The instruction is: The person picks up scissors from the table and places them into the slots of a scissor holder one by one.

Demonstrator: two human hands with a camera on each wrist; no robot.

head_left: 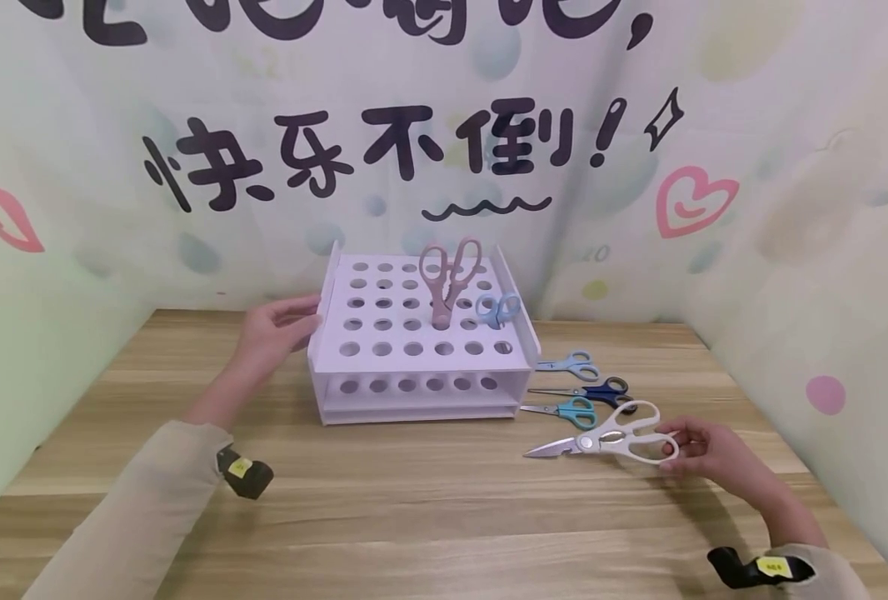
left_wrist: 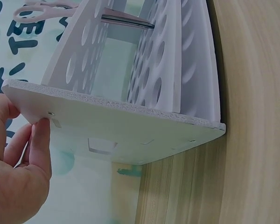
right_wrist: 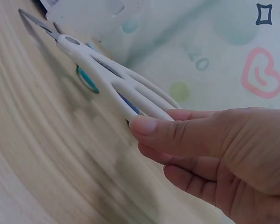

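My left hand (head_left: pixel 267 333) is at the left side panel of a white rack (head_left: pixel 414 362) with rows of round holes, its fingers gripping the panel near the top edge. Pink scissors (head_left: pixel 441 304) and small light-blue scissors (head_left: pixel 498 310) stand in holes of that rack, handles up. Over the table to the right, my right hand (head_left: pixel 714 454) pinches white-handled scissors (head_left: pixel 612 437) by a handle loop between thumb and fingers. Their blades point left, as the right wrist view also shows. Part of the handle is hidden behind the thumb (right_wrist: pixel 177 135).
Beside the rack's right side lie light-blue scissors (head_left: pixel 571 365), dark-blue scissors (head_left: pixel 601 392) and teal scissors (head_left: pixel 575 412), handles to the right. A printed cloth (head_left: pixel 384 225) hangs behind the wooden table (head_left: pixel 414 517). Each wrist carries a small black camera.
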